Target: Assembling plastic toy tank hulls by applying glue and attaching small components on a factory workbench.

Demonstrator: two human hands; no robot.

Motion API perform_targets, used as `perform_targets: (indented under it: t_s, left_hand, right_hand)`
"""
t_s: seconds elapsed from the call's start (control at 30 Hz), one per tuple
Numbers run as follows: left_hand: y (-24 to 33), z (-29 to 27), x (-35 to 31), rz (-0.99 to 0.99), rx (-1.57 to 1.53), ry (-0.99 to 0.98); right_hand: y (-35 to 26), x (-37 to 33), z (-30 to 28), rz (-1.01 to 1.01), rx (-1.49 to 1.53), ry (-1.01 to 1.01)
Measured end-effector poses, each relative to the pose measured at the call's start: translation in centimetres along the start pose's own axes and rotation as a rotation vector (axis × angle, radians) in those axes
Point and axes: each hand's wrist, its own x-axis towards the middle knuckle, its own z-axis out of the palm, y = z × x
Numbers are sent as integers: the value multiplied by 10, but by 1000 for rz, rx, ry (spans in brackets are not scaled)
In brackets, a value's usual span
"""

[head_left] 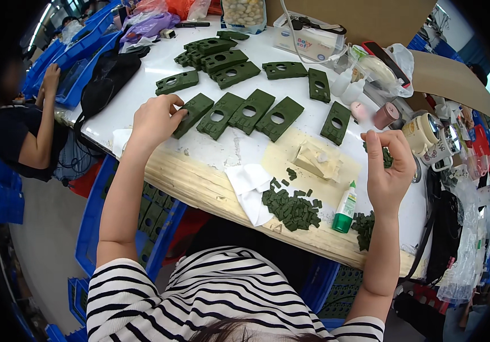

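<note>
The bare left hand [156,118] has its thumb and index finger at a dark green, flat plastic hull piece [198,109], toward the left edge of the white tabletop [142,91]; whether they pinch it, I cannot tell. The bare right hand [392,166], fingers curled toward the thumb, hovers near the right edge, its contents unclear.

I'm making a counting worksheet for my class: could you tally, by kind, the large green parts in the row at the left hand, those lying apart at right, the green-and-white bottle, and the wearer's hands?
Large green parts in the row: 4
Large green parts at right: 3
Green-and-white bottle: 1
Hands, left hand and right hand: 2
Total: 10
</note>
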Motion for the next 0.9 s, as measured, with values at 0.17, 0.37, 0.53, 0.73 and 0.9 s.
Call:
perform_targets:
  t_s: [0.17,0.37,0.53,0.73,0.9]
  left_hand:
    - [-18,-6,30,99,-113,44]
    - [-74,9,90,197,-156,-43]
    - [-43,-9,73,216,16,-11]
    - [76,-44,27,560,-551,95]
    - [159,-35,18,780,-753,44]
  right_hand:
    - [0,3,-3,-3,-3,24]
    - [8,8,-9,-10,-16,67]
    - [40,21,-31,117,-2,69]
    - [77,19,-70,506,-323,-462]
    - [99,12,-54,583,-436,-609]
